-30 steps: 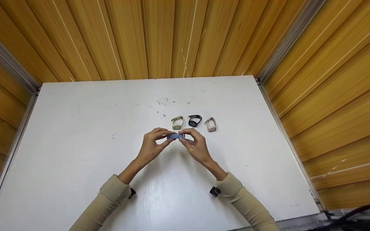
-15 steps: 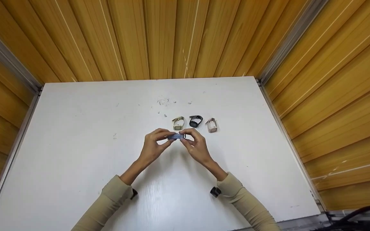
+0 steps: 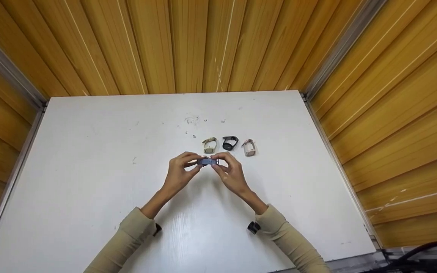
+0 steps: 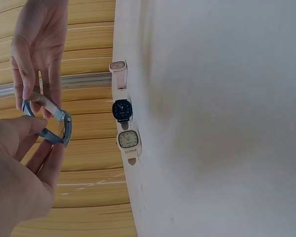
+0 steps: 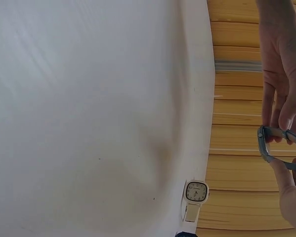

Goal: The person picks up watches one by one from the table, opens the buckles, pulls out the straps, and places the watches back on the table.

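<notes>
Between both hands hangs a blue wristwatch (image 3: 207, 161), its strap closed into a loop. My left hand (image 3: 180, 172) pinches one side, fingers beyond it and thumb nearest me; in the left wrist view that side is the watch case (image 4: 67, 129). From the other side my right hand (image 3: 234, 175) pinches the strap (image 4: 50, 105) with thumb and fingers. The loop is held up off the table in both wrist views. Just beyond the hands lie a cream watch (image 3: 209, 146), a black watch (image 3: 230, 143) and a pale pink watch (image 3: 249, 148) in a row.
The white table (image 3: 89, 170) carries small dark marks (image 3: 192, 120) behind the watches. Yellow wood-look panels (image 3: 188, 45) rise at the back and sides. A black cable (image 3: 427, 245) runs at the lower right corner.
</notes>
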`<action>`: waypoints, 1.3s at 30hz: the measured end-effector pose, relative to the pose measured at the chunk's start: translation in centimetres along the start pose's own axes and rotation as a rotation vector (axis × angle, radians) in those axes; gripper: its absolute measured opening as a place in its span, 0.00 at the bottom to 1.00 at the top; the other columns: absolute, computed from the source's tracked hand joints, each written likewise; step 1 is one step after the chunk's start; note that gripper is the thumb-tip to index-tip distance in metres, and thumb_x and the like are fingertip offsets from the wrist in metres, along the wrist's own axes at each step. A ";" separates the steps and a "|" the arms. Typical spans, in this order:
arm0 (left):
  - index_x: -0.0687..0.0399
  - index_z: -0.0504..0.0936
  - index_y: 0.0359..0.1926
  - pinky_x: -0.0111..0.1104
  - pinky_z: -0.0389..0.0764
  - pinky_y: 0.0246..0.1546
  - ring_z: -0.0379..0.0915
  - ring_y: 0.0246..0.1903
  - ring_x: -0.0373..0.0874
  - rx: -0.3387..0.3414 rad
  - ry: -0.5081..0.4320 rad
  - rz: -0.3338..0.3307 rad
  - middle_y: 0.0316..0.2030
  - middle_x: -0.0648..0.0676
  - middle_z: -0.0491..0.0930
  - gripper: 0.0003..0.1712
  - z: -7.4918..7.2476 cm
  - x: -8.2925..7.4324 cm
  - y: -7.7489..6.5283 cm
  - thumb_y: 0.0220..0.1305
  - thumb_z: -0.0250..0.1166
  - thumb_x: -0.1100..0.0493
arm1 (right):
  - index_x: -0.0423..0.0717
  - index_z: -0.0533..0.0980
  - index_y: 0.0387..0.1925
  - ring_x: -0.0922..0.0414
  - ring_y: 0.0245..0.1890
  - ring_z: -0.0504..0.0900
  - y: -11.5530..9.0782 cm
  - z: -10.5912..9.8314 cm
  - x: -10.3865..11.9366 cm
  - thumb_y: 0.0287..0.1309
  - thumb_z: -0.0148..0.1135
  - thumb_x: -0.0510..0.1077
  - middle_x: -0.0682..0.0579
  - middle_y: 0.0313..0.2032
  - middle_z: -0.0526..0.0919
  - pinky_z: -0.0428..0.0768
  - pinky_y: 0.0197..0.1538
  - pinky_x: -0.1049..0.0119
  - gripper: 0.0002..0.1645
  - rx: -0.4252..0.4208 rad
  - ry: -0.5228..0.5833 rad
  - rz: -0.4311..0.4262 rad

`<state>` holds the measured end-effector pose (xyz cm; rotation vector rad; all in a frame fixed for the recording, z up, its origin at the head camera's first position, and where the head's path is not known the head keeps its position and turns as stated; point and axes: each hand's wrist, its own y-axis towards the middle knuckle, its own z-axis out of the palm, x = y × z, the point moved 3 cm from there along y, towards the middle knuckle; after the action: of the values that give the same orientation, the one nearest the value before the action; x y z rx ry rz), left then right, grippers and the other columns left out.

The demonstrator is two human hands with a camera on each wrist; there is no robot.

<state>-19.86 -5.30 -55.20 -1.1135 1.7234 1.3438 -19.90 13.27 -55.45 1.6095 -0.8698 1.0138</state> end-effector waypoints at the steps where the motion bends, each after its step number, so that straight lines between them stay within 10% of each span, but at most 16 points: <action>1: 0.70 0.87 0.42 0.50 0.88 0.49 0.85 0.45 0.64 -0.001 -0.001 -0.008 0.41 0.67 0.85 0.14 0.0 -0.3 0.0 0.54 0.71 0.80 | 0.30 0.78 0.48 0.50 0.54 0.83 0.0 0.0 0.0 0.62 0.65 0.28 0.35 0.50 0.80 0.86 0.58 0.62 0.12 0.003 0.005 0.001; 13: 0.62 0.89 0.44 0.33 0.89 0.48 0.85 0.47 0.56 0.036 0.019 -0.044 0.43 0.59 0.85 0.15 -0.4 0.7 0.0 0.57 0.70 0.78 | 0.29 0.76 0.49 0.41 0.56 0.81 0.0 -0.4 0.0 0.63 0.63 0.27 0.33 0.52 0.80 0.86 0.58 0.62 0.13 0.028 -0.003 0.030; 26: 0.59 0.89 0.44 0.36 0.90 0.45 0.84 0.45 0.50 0.036 0.228 0.116 0.42 0.56 0.84 0.14 0.4 0.1 -0.4 0.57 0.73 0.73 | 0.23 0.75 0.48 0.39 0.56 0.81 -0.1 0.2 1.7 0.61 0.61 0.22 0.31 0.50 0.79 0.85 0.59 0.61 0.13 0.027 -0.043 0.017; 33: 0.60 0.85 0.48 0.35 0.88 0.45 0.83 0.46 0.48 0.099 0.513 0.278 0.45 0.56 0.83 0.15 0.6 0.0 -0.6 0.59 0.73 0.70 | 0.26 0.75 0.49 0.42 0.56 0.81 -0.3 0.6 1.2 0.63 0.59 0.23 0.33 0.50 0.79 0.87 0.58 0.58 0.12 0.016 -0.069 0.014; 39: 0.61 0.85 0.46 0.33 0.89 0.43 0.83 0.43 0.48 0.126 0.485 0.264 0.42 0.57 0.83 0.14 0.5 0.2 -0.5 0.59 0.73 0.72 | 0.27 0.73 0.50 0.40 0.57 0.80 -0.6 0.9 -0.1 0.65 0.57 0.24 0.33 0.51 0.79 0.86 0.59 0.58 0.12 0.028 -0.089 0.061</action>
<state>-19.50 -4.91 -55.68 -1.2426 2.3404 1.1529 -19.23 12.58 -55.86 1.6706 -0.9732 1.0068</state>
